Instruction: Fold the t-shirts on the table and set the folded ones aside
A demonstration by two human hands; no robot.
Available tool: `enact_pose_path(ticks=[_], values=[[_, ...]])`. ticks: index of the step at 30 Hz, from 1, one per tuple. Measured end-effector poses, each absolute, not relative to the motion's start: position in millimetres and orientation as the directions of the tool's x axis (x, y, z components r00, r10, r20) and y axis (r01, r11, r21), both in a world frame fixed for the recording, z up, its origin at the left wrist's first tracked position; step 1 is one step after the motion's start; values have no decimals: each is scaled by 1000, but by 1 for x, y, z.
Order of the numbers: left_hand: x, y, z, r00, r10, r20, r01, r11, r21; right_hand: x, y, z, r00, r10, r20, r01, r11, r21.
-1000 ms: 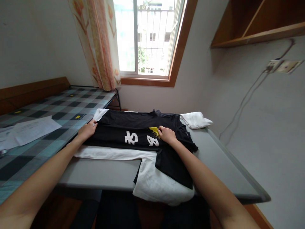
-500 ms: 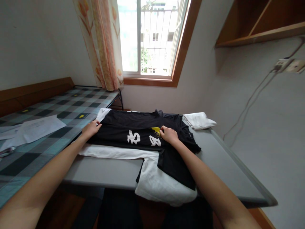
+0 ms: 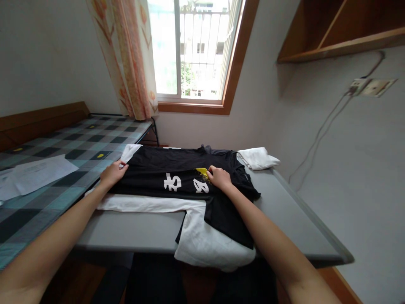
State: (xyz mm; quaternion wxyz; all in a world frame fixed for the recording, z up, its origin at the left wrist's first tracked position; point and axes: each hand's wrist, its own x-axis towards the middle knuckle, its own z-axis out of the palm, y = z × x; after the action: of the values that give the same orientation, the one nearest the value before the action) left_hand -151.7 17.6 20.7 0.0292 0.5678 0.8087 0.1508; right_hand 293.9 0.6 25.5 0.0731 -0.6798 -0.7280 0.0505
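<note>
A black T-shirt (image 3: 152, 179) with white lettering and a yellow speckled patch lies sideways on the table, its front folded lengthwise. My left hand (image 3: 113, 173) pinches the shirt at its left end, beside a white piece of cloth (image 3: 129, 153). Near the yellow patch, my right hand (image 3: 219, 177) is closed on the folded edge of the same shirt. Beneath it is a white garment (image 3: 211, 240), whose near part hangs over the table's front edge. Its long narrow strip runs left along the shirt's near side.
The grey table (image 3: 133, 232) carries a folded white cloth (image 3: 257, 158) at its back right corner. To the left stands a bed with a checked cover (image 3: 117, 131) and papers (image 3: 41, 173) on it. Cables (image 3: 319, 135) hang from a wall socket (image 3: 357, 86) at the right.
The whole view has shifted slightly, so everything appears a little further left. Both hands keep their hold on the black T-shirt, which looks almost unchanged.
</note>
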Motion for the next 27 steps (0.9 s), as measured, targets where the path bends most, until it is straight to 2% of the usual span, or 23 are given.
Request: enact_pose_path(ticks=[6,12,19,23,27], values=[[-153,28,26,-313,945,97,905,266,332,293,2,23,-74,996,50,985,81,-155],[-151,27,17,-348,914,211,897,258,359,290,0,22,-82,995,63,987,90,-132],[-144,20,15,-312,926,211,930,253,266,315,-5,32,-98,995,37,986,102,-133],[-147,22,15,-257,950,177,954,220,203,364,-16,32,-133,991,5,965,131,-227],[-136,22,20,-244,946,213,969,229,95,421,-34,28,-185,982,30,893,181,-412]])
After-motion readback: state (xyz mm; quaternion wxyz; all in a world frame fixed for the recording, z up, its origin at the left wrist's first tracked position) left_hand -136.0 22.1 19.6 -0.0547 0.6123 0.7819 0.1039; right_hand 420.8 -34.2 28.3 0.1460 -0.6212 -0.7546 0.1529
